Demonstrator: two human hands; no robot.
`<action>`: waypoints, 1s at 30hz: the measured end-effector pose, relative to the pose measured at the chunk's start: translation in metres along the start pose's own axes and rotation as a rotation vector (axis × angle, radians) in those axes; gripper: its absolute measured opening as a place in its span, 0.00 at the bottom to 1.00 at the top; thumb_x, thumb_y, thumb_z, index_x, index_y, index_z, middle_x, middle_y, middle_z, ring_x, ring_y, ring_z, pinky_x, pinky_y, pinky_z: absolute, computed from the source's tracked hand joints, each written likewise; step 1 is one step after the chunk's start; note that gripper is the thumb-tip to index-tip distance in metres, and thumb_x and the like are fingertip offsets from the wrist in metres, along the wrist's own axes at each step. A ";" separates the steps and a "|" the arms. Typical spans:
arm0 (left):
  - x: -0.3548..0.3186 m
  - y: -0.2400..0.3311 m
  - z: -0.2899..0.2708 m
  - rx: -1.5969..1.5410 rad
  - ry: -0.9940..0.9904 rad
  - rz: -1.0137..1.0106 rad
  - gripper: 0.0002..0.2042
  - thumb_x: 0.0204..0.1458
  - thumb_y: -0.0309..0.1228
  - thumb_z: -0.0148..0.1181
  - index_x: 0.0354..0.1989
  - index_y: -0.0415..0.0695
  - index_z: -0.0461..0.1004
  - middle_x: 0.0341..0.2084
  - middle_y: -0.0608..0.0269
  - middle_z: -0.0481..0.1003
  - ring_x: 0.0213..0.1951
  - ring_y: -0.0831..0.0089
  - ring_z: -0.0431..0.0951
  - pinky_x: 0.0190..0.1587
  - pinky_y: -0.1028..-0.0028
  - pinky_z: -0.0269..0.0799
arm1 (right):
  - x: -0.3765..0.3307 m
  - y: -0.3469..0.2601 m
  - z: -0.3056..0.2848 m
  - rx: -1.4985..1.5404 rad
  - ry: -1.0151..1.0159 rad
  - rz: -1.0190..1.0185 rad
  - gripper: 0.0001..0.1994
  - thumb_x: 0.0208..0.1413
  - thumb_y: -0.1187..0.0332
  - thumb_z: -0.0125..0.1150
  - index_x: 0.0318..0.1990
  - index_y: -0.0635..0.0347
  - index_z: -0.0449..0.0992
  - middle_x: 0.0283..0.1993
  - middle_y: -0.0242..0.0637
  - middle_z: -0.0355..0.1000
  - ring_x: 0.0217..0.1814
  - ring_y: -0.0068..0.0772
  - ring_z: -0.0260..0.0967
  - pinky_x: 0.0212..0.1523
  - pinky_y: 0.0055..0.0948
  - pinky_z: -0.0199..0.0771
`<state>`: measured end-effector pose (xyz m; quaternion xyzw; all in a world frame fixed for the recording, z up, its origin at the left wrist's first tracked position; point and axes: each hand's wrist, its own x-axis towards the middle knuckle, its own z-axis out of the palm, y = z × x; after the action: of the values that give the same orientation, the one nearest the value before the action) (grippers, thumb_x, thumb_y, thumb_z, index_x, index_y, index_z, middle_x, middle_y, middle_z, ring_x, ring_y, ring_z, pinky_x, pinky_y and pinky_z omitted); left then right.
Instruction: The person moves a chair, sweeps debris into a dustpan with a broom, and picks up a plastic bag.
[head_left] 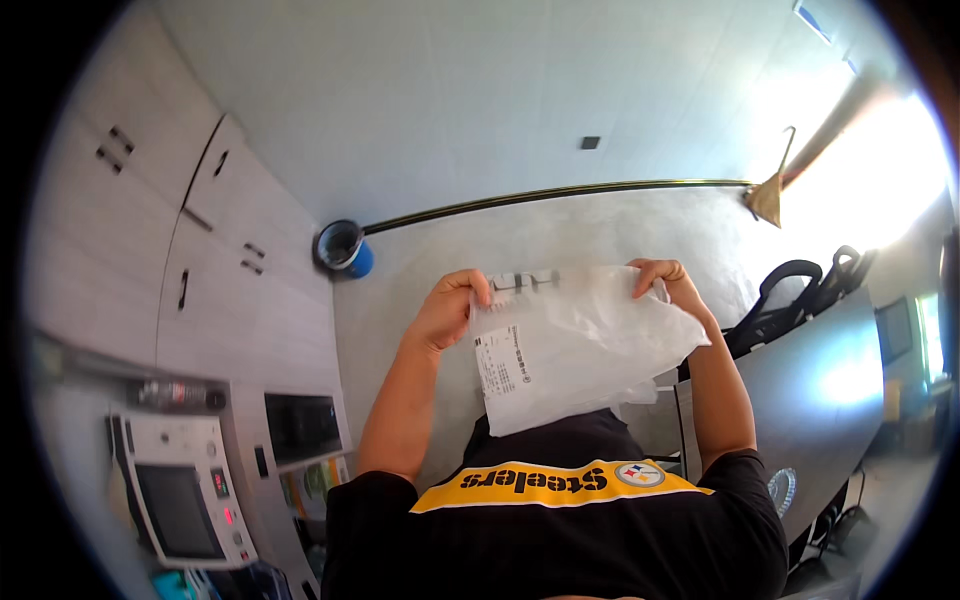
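Bag (610, 350), one, white, thin, wrinkled: hanging in the air before the shirt (560, 545), its lower edge overlapping the chest. Left hand (450, 310): gripping the bag's upper left corner, thumb against bent fingers. Right hand (668, 284): pinching the bag's upper right edge, fingers curling over it. Step in hand, by judgement: the bag is being held spread between both hands; whether anything is lying inside, one cannot tell. The next move is probably calling for a firm pinch at both sides, the thin film seeming apt to slip or crumple. Markings: a label (505, 362), white, is lying along the bag's left side, bearing dark rows of small print running sideways; bold dark print (526, 281) is showing at the bag's top, beside the left hand, partly lost in folds. Below the bag, the shirt is carrying a yellow band (437, 496) with large black lettering, upside down, and a round emblem (640, 473) at the band's right end.
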<state>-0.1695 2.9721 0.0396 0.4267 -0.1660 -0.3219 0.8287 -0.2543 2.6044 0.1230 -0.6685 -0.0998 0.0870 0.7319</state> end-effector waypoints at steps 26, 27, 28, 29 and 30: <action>0.451 -0.023 0.210 1.463 -0.419 0.247 0.08 0.51 0.24 0.60 0.40 0.42 0.74 0.38 0.54 0.76 0.40 0.52 0.78 0.40 0.58 0.73 | 0.081 0.031 -0.300 -0.532 0.558 -0.036 0.20 0.47 0.78 0.67 0.51 0.58 0.79 0.42 0.46 0.80 0.43 0.45 0.79 0.46 0.35 0.77; 0.467 -0.024 0.220 1.435 -0.391 0.253 0.08 0.51 0.25 0.62 0.39 0.42 0.74 0.39 0.55 0.77 0.40 0.53 0.78 0.40 0.59 0.73 | 0.077 0.034 -0.318 -0.474 0.627 -0.085 0.16 0.48 0.80 0.66 0.46 0.60 0.82 0.40 0.45 0.81 0.40 0.44 0.80 0.44 0.33 0.78; 0.484 -0.033 0.209 1.541 -0.412 0.390 0.09 0.51 0.27 0.66 0.39 0.42 0.74 0.35 0.59 0.78 0.35 0.64 0.79 0.36 0.66 0.74 | 0.076 0.024 -0.331 -0.464 0.667 -0.105 0.14 0.46 0.84 0.65 0.42 0.61 0.83 0.39 0.44 0.81 0.40 0.43 0.80 0.43 0.31 0.78; 0.500 -0.038 0.204 1.510 -0.379 0.204 0.10 0.51 0.27 0.66 0.39 0.42 0.74 0.32 0.61 0.77 0.33 0.67 0.78 0.36 0.69 0.73 | 0.070 0.016 -0.347 -0.475 0.667 -0.117 0.14 0.46 0.83 0.65 0.43 0.61 0.83 0.39 0.44 0.81 0.40 0.41 0.80 0.43 0.31 0.78; 0.514 -0.040 0.198 1.472 -0.349 0.019 0.11 0.50 0.27 0.67 0.40 0.41 0.74 0.30 0.62 0.76 0.32 0.71 0.77 0.35 0.71 0.72 | 0.065 0.009 -0.363 -0.486 0.670 -0.128 0.15 0.46 0.83 0.65 0.43 0.61 0.83 0.39 0.44 0.81 0.40 0.40 0.80 0.43 0.30 0.78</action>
<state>0.0849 2.4890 0.1222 0.8115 -0.4703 -0.1837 0.2943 -0.0966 2.2733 0.0849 -0.8056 0.0848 -0.2072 0.5486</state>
